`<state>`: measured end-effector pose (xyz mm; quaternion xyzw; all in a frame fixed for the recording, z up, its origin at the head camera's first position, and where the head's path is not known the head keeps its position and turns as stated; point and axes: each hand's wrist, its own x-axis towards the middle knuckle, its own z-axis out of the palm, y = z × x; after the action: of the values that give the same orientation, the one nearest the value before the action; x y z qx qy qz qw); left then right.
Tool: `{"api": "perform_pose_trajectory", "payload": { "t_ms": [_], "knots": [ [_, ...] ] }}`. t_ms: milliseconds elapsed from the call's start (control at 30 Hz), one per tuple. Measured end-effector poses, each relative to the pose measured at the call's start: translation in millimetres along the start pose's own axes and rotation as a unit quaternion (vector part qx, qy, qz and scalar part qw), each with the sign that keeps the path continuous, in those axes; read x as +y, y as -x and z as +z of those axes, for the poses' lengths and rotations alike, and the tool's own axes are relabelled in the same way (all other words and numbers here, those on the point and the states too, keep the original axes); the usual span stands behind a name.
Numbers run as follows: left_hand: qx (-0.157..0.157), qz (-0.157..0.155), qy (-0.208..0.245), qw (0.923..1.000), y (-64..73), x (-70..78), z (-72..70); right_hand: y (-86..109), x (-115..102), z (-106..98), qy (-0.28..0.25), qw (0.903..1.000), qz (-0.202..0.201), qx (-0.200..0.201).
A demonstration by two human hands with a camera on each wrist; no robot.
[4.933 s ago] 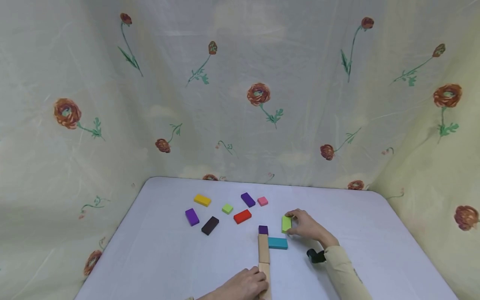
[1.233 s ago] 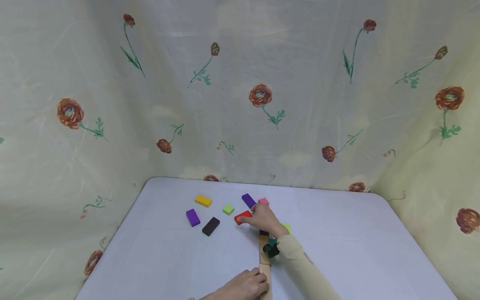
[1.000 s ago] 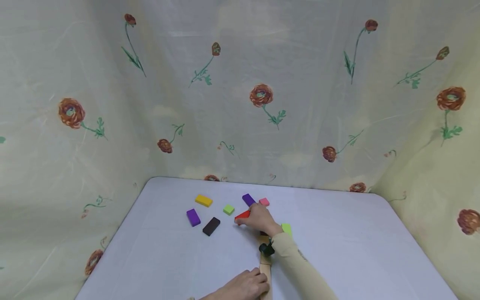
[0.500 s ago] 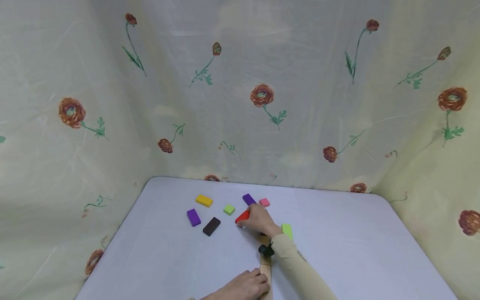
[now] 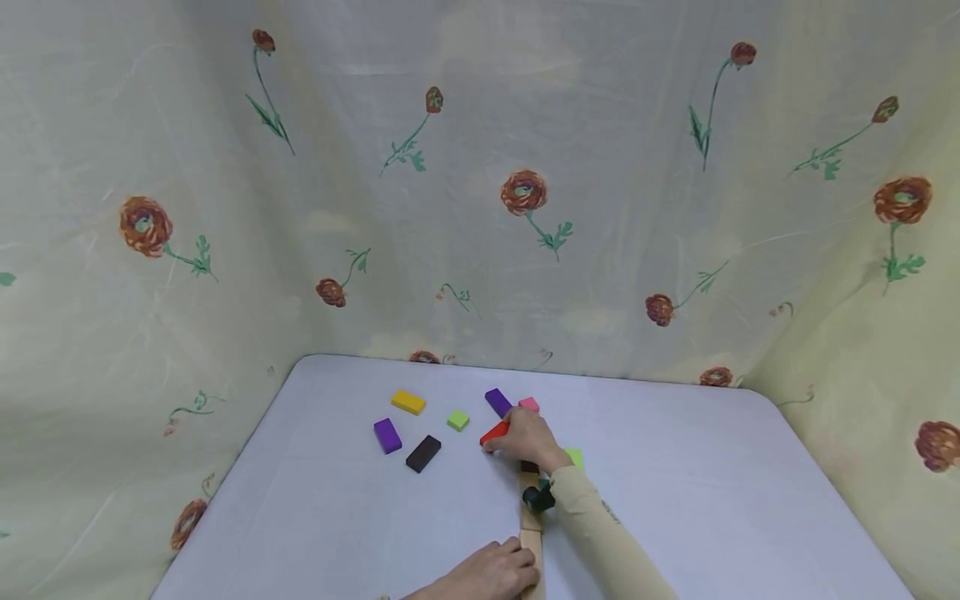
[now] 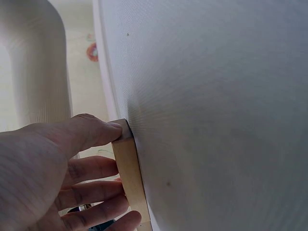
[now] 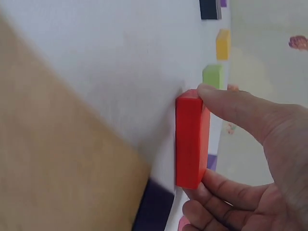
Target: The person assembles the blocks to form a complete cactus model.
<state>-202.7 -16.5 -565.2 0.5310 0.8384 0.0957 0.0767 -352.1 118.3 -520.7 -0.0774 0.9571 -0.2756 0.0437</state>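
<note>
In the head view my right hand [image 5: 528, 437] pinches a red block [image 5: 494, 432] by its ends. The right wrist view shows my thumb on one end of the red block [image 7: 190, 139] and fingertips at the other. Close by, a dark purple piece [image 7: 153, 207] heads a row of wooden blocks, partly hidden under my right arm. My left hand [image 5: 487, 572] grips a plain wooden block [image 5: 531, 546] at the row's near end. In the left wrist view, the thumb lies on this wooden block's [image 6: 130, 171] end, with fingers along its side.
Left of my right hand lie black [image 5: 423, 453], purple [image 5: 387, 436], yellow [image 5: 408, 402] and small green [image 5: 458, 420] blocks. Behind it are another purple block [image 5: 497, 402] and a pink one [image 5: 528, 404]. A lime block [image 5: 575, 457] shows beside my right sleeve.
My right hand has left the lime block, moved left and taken hold of the red block, which has shifted slightly right. My left hand has stayed on the wooden block.
</note>
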Motion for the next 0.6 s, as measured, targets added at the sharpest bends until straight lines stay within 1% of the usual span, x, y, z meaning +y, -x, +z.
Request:
{"api": "perform_pose_trajectory", "payload": {
  "t_ms": [100, 167, 200, 233, 333, 400, 433, 500, 600],
  "knots": [
    [-0.005, -0.009, -0.009, 0.9999, 5.9, 14.1, -23.0, -1.8, 6.2, -4.5, 0.001, 1.0, 0.005, 0.006],
    [-0.012, -0.016, -0.017, 0.9997, 8.0, 20.8, -33.0, -2.5, 10.2, -8.0, 0.001, 0.9999, 0.008, 0.01],
    [-0.009, -0.016, -0.017, 0.9997, 7.8, 19.5, -30.7, -3.0, 12.4, -9.8, 0.003, 0.9999, 0.01, 0.012],
    [-0.008, -0.017, -0.018, 0.9997, 6.3, 15.8, -24.3, -3.5, 14.7, -11.5, 0.003, 0.9998, 0.016, 0.012],
    [-0.01, -0.013, -0.014, 0.9998, -1.3, -0.3, 1.4, -4.7, 21.6, -17.4, 0.001, 0.9994, 0.034, 0.007],
    [-0.006, -0.008, -0.014, 0.9998, -5.7, -9.3, 15.9, -6.2, 27.7, -20.8, 0.0, 0.999, 0.045, 0.0],
    [-0.011, -0.012, -0.013, 0.9998, -6.2, -8.9, 15.4, -6.5, 30.5, -22.9, -0.005, 0.9986, 0.052, -0.005],
    [-0.022, -0.02, -0.01, 0.9995, -4.1, -1.9, 4.3, -7.4, 37.1, -27.1, -0.012, 0.9982, 0.058, -0.01],
    [-0.036, -0.031, -0.005, 0.9989, 1.7, 12.8, -19.6, -7.8, 45.5, -33.8, -0.019, 0.9974, 0.069, -0.014]
  ]
}}
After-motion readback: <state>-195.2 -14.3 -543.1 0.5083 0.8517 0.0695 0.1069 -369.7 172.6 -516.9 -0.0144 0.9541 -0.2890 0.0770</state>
